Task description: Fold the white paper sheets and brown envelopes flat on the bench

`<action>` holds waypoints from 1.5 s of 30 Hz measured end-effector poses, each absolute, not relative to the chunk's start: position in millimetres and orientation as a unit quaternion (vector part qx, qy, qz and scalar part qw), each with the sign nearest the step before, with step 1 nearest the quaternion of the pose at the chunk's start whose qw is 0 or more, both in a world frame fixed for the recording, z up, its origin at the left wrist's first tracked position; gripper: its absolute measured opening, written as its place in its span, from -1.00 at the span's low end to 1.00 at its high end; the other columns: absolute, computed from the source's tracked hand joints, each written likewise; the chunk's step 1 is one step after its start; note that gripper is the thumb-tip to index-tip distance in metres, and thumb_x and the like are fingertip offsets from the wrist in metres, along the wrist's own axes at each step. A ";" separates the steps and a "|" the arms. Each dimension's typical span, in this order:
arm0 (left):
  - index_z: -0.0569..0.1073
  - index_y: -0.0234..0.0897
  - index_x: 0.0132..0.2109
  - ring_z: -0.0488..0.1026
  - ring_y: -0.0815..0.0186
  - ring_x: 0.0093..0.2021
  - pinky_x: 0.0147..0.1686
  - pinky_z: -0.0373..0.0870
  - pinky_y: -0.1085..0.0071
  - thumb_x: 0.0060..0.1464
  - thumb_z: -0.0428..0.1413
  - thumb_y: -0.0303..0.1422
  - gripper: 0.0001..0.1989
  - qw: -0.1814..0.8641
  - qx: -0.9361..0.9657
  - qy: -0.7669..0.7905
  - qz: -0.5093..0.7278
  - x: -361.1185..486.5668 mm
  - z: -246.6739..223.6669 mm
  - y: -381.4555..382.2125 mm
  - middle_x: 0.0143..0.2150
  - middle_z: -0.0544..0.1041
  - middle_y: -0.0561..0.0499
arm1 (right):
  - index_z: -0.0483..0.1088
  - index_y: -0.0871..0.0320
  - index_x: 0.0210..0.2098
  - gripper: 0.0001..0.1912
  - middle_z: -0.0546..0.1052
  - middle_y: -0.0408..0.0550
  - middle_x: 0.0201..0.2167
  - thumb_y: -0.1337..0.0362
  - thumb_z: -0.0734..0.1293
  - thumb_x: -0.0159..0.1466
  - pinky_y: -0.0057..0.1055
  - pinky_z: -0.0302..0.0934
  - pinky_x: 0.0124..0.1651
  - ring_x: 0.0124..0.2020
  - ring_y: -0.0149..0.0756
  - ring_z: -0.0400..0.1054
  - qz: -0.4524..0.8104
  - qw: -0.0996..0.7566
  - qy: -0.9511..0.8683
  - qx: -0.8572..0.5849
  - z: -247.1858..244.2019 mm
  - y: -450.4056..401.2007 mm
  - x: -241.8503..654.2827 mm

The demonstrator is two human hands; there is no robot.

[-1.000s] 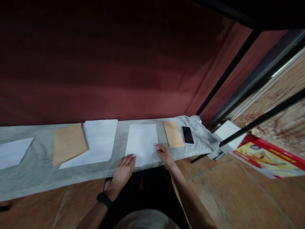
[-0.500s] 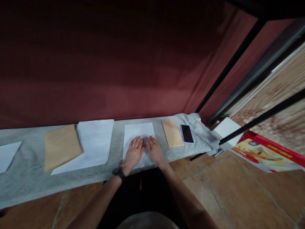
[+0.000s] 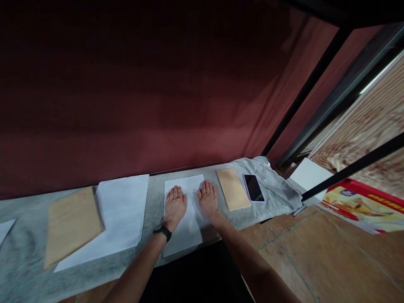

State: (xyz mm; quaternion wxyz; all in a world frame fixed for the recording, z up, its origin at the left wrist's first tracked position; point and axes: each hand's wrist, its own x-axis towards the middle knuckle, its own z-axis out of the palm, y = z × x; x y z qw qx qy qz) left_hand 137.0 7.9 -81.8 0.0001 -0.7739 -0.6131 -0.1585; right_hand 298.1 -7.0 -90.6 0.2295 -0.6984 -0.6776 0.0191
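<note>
A white sheet of paper (image 3: 191, 212) lies on the grey cloth-covered bench (image 3: 151, 235) in front of me. My left hand (image 3: 175, 206) rests flat on its left side, fingers stretched toward the wall. On the right edge of the sheet lies my right hand (image 3: 208, 200), palm down with the fingers out straight. Neither hand grips anything. Just right of my right hand is a tan paper rectangle (image 3: 233, 189), perhaps an envelope; I cannot tell if it is folded.
Farther right lies a phone (image 3: 254, 188). To the left, a brown envelope (image 3: 72, 225) overlaps a stack of white paper (image 3: 123, 214). A red wall (image 3: 142, 147) rises behind the bench. A black metal post (image 3: 306, 92) and a red-yellow box (image 3: 366, 206) stand at right.
My hands have moved apart across the white sheet, the left toward its left edge and the right toward its right edge. The camera view has tipped slightly.
</note>
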 end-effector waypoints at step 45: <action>0.19 -0.20 0.41 0.17 0.02 0.42 0.41 -0.08 -0.14 0.33 -0.05 -0.07 -0.39 0.058 -0.896 -0.419 -0.134 56.9 -91.8 -142.7 0.43 0.23 -0.20 | 0.16 0.23 0.39 -0.46 0.28 0.17 0.36 0.16 0.15 0.49 -0.03 -0.01 0.38 0.37 -0.03 0.15 -0.064 0.215 -0.763 -0.606 -106.1 -137.5 339.6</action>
